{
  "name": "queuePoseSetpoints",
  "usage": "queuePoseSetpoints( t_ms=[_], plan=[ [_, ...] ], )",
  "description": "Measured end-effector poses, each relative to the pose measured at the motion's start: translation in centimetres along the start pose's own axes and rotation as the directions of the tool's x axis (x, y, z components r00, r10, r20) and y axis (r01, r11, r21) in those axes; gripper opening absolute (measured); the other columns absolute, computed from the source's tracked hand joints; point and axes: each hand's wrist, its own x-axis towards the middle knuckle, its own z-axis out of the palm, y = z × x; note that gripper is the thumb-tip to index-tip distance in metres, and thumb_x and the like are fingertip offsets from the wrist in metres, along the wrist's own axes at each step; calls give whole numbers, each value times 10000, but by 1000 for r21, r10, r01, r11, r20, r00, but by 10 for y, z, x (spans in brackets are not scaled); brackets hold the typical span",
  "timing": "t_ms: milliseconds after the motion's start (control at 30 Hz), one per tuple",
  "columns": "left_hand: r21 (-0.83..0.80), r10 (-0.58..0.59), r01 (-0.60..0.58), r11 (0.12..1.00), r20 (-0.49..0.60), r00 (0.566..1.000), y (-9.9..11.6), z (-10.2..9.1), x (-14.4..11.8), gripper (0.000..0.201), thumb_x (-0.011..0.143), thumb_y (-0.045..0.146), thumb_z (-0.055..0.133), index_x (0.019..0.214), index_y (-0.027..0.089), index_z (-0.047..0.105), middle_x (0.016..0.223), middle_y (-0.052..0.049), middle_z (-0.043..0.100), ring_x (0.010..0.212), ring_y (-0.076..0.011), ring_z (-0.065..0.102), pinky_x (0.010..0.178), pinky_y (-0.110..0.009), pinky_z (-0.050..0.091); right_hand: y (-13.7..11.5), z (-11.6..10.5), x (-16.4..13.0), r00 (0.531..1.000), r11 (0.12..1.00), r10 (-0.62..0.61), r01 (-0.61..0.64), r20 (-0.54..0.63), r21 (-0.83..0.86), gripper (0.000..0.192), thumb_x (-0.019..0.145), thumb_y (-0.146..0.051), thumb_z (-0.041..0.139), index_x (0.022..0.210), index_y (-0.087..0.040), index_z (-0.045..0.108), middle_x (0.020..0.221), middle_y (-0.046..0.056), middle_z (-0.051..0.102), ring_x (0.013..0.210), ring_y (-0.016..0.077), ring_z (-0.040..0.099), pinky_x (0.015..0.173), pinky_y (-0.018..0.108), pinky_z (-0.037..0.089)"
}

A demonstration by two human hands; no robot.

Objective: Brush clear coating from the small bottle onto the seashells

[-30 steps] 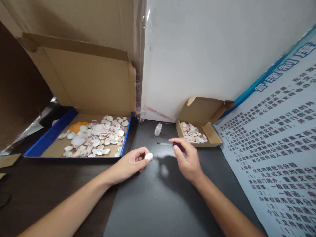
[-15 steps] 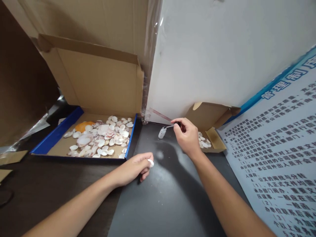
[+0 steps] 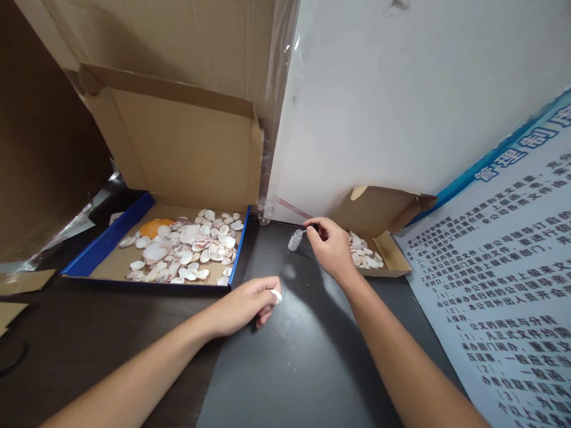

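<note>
Head view: left hand (image 3: 243,304) rests on the dark worktop (image 3: 289,368), grip pinched shut on 1 small white shell (image 3: 277,295) between thumb and fingertips. Right hand (image 3: 332,249) is stretched forward, grip closed on a thin brush applicator (image 3: 308,229) with a dark cap, its tip at the mouth of a small clear bottle (image 3: 295,239). The bottle stands on the worktop near the white wall (image 3: 401,101), between the 2 boxes. Large cardboard box (image 3: 178,142) with blue rim sits at left, lid up, holding many white and pink shells (image 3: 187,252) plus 1 orange shell (image 3: 151,226). Small cardboard box (image 3: 388,246) just right of the right hand holds more shells, partly hidden by the hand. Printed poster (image 3: 513,267) with blue header leans at right.
</note>
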Motion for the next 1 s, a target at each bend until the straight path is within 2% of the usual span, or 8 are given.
queuePoseSetpoints(
  t_ms=[467, 700, 867, 1000],
  plan=[
    [6, 1, -1, 1000, 6, 1000, 1, -1, 0, 186, 845, 278, 454, 692, 202, 380, 545, 70, 406, 516, -103, 411, 541, -245, 337, -5, -6, 0, 999, 1000, -22, 22, -25, 0, 194, 830, -247, 519, 875, -170, 691, 714, 9, 605, 605, 138, 503, 625, 256, 403],
    [11, 23, -23, 1000, 10, 1000, 7, -1, 0, 180, 817, 246, 408, 655, 198, 346, 532, 67, 374, 502, -93, 372, 531, -242, 320, -4, -6, 0, 999, 999, -36, 36, 0, -31, 182, 826, -240, 529, 867, -178, 695, 680, -4, 575, 581, 135, 480, 612, 256, 396],
    [-12, 2, -2, 1000, 6, 1000, 3, -2, -1, 177, 815, 250, 439, 667, 191, 361, 569, 67, 382, 501, -80, 412, 491, -218, 298, -11, -15, -3, 999, 999, -38, 38, -27, -5, 169, 839, -241, 533, 870, -177, 686, 685, -7, 561, 581, 128, 471, 599, 253, 388],
    [-1, -22, 22, 1000, -5, 1000, 2, -2, -1, 193, 846, 291, 476, 711, 192, 380, 601, 62, 455, 489, -72, 461, 452, -194, 314, -16, -28, -15, 998, 998, -51, 53, -41, 42, 154, 855, -230, 527, 905, -181, 664, 692, -15, 531, 593, 124, 461, 593, 250, 376]
  ],
)
